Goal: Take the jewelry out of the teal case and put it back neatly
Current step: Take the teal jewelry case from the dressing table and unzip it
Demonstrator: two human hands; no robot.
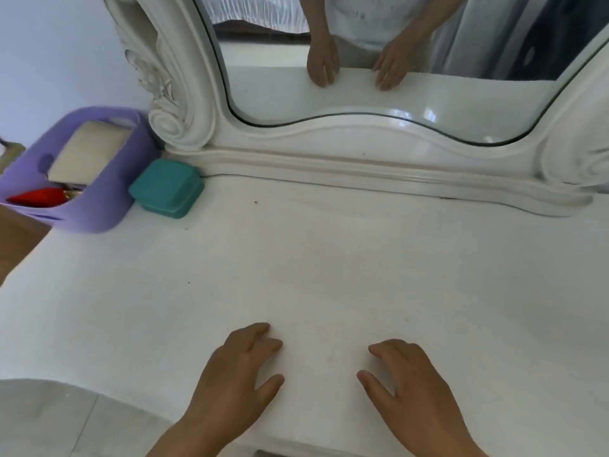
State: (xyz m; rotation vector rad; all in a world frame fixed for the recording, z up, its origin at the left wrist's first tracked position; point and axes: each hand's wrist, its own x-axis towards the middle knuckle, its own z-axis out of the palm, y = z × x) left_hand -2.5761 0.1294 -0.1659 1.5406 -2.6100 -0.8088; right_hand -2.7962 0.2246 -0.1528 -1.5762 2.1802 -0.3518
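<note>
Sitting closed at the far left beside the purple basket, the teal case is being judged light, rigid and smooth-sided, best gripped across its lid edges, while the left hand and right hand are being rested spread and empty on the near tabletop.

Teal case — matt; mirror frame glossy

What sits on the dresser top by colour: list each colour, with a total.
Teal: 1, the closed teal case
Purple: 1, the purple basket
Red: 1, a red item inside the basket
Cream: 1, a cream box inside the basket
Total: 4
</note>
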